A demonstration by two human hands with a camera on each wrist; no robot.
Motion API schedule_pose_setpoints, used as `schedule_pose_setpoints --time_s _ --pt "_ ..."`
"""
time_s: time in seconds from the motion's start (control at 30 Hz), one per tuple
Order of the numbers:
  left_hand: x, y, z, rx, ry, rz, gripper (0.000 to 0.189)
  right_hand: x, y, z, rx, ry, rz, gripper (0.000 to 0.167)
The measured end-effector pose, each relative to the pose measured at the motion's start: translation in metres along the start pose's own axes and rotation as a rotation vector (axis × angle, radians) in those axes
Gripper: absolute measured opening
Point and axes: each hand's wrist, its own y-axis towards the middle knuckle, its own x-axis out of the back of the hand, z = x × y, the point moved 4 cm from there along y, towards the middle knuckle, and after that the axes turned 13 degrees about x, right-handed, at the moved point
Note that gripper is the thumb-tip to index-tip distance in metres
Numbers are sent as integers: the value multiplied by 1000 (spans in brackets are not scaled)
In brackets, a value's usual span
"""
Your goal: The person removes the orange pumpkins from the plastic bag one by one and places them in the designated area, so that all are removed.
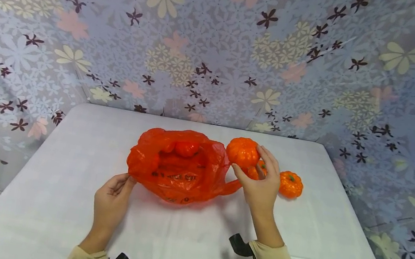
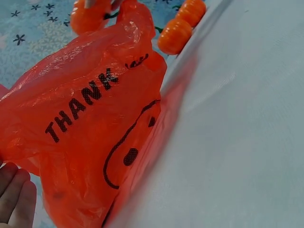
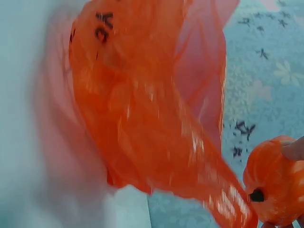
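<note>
A red plastic bag printed with dark lettering lies with its mouth spread, and a round red thing shows inside. At the bag's left edge my left hand pinches the plastic between thumb and fingers. My right hand grips a small orange pumpkin, raised beside the bag's right rim; its dark stem shows in the right wrist view, where the same pumpkin is partly cut off. The bag's right handle trails out under that hand.
Behind the right hand a second orange pumpkin is partly hidden. Another pumpkin with a green stem sits to its right. All rest on a white-covered table, with a flowered cloth hanging behind its far edge.
</note>
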Motion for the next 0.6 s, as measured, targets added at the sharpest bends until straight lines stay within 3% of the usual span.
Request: schedule_pose_setpoints --time_s 0.27,0.47,0.6 --pt "2 -3 4 31 4 9 17 24 -9 -17 -18 -57 -51 66" --pt "2 -5 3 34 8 13 18 47 -22 -52 -59 -14 -157 68" --pt "2 -5 3 41 6 12 19 63 -31 -65 -132 46 -215 67"
